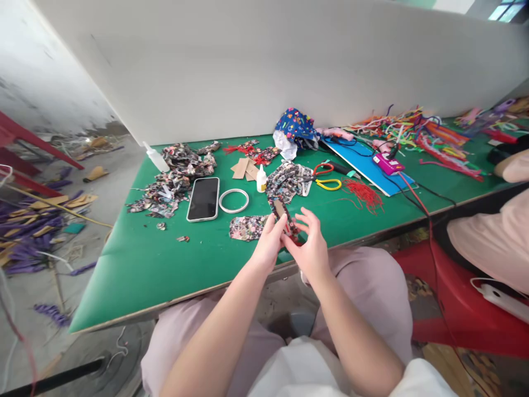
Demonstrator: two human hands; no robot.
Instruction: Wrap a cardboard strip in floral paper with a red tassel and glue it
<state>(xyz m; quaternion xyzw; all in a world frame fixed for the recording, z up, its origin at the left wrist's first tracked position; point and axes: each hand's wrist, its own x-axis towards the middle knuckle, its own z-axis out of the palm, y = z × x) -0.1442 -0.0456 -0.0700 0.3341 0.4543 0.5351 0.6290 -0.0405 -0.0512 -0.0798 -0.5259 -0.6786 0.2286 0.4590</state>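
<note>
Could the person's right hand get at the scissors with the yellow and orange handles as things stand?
Probably yes: bare green tabletop seems to leave the way free between the right hand and the scissors, though that hand is busy at the floral-edged piece.

White top (308, 366) at the bottom centre of the frame, plain, softly creased! Across to the lower right, there's its loose white sleeve (424, 377), and out of it comes the bare right forearm (355, 325). Left forearm (223, 320), bare as well! Both slim, both running into bare hands (312, 245) mid-frame. And below, either side, the trousers (372, 292): pale dusty pink, roomy, smooth over the knees.
</note>
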